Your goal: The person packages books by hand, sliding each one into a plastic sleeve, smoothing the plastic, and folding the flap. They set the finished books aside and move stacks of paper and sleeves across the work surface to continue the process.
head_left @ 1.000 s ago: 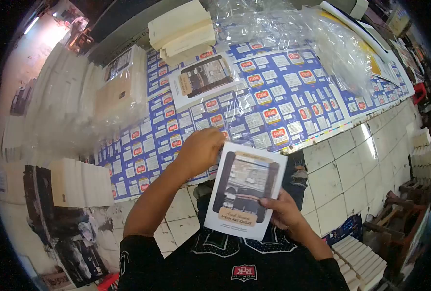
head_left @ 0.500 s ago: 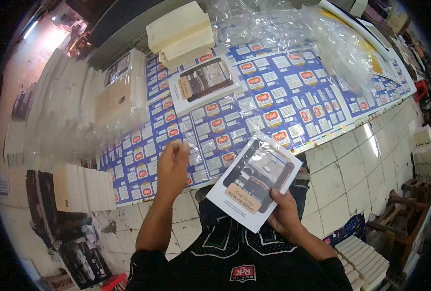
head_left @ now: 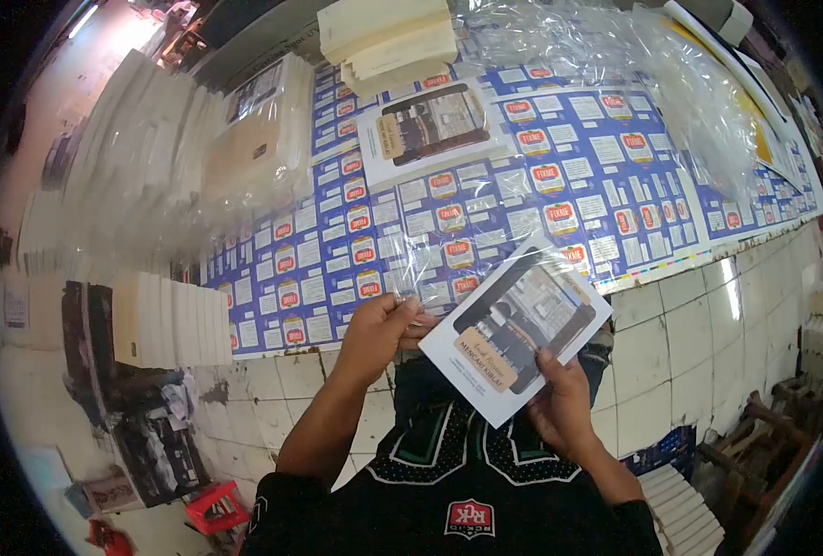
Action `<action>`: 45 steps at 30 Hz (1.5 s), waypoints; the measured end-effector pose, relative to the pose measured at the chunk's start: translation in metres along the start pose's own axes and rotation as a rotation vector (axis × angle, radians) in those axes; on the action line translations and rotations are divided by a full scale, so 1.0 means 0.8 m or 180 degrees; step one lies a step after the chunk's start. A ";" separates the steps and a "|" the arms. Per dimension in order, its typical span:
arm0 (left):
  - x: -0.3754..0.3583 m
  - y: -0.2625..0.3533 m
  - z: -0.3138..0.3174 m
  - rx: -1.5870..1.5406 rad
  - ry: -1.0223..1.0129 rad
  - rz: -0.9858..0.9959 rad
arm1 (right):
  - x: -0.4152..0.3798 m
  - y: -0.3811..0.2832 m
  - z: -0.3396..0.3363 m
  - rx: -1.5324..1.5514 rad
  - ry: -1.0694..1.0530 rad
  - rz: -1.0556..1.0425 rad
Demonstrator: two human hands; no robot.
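Observation:
A white paperback book point(head_left: 462, 369) with a dark picture on its cover lies tilted above my lap. My right hand point(head_left: 564, 403) grips its lower right edge, thumb on the cover and the other fingers underneath. Just left of the book, my left hand point(head_left: 374, 338) is closed in a pinch, with a thin clear plastic bag point(head_left: 413, 264) at its fingertips. The bag's outline is hard to see against the printed sheet. Another copy of the book point(head_left: 430, 125) rests farther back on the blue printed sheets point(head_left: 333, 269).
Tall stacks of plastic-wrapped books point(head_left: 124, 176) stand at the left, with more books point(head_left: 175, 320) below them. A cream paper stack point(head_left: 388, 42) sits at the back. Loose clear plastic point(head_left: 615, 56) covers the back right. A red stool point(head_left: 217, 508) is on the tiled floor.
My left hand has moved right and down, up close to the book's left edge, with the clear plastic. The book stays in my right hand. The whole view has shifted slightly.

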State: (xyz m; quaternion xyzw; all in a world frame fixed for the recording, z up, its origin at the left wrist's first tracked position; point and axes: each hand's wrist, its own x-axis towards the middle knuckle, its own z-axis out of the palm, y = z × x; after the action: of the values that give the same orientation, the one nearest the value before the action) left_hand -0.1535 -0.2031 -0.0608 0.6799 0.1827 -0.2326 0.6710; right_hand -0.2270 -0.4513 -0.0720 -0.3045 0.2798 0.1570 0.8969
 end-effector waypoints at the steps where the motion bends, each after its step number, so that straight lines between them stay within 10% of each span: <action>1: -0.002 -0.003 -0.003 0.0037 0.0015 -0.0055 | -0.002 0.000 0.001 0.0045 0.0051 -0.0060; 17: -0.022 -0.009 0.026 -0.0745 -0.0114 0.0056 | 0.025 0.012 0.031 0.0104 0.0051 -0.0407; 21: -0.042 0.019 0.003 0.0626 0.0058 -0.0296 | 0.018 -0.054 0.023 -0.1419 -0.1203 0.1654; 23: -0.054 -0.014 -0.011 0.2431 0.0882 0.0822 | 0.014 -0.082 0.004 -0.4802 -0.1352 -0.0009; 26: -0.043 -0.030 0.002 0.3271 0.1175 0.1371 | 0.038 -0.110 0.021 -0.5936 -0.0263 -0.2761; 33: -0.047 -0.055 0.010 0.3592 0.1441 0.1717 | 0.089 -0.126 0.000 -0.6814 -0.0916 -0.2865; 35: -0.054 -0.073 0.000 0.3651 0.1690 0.2001 | 0.081 -0.151 -0.005 -0.6596 -0.1226 -0.1537; 42: -0.038 -0.041 0.028 0.3812 0.1807 0.1992 | 0.105 -0.120 0.018 -0.6121 -0.0634 -0.3326; 45: -0.045 -0.052 0.014 0.3620 0.1868 0.2085 | 0.099 -0.133 0.006 -0.6257 -0.0784 -0.2935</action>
State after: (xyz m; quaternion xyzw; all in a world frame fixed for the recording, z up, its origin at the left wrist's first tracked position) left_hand -0.2074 -0.2110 -0.0746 0.9786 -0.0074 0.1139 0.1714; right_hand -0.1140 -0.5212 -0.0671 -0.9455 -0.2005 -0.0098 0.2564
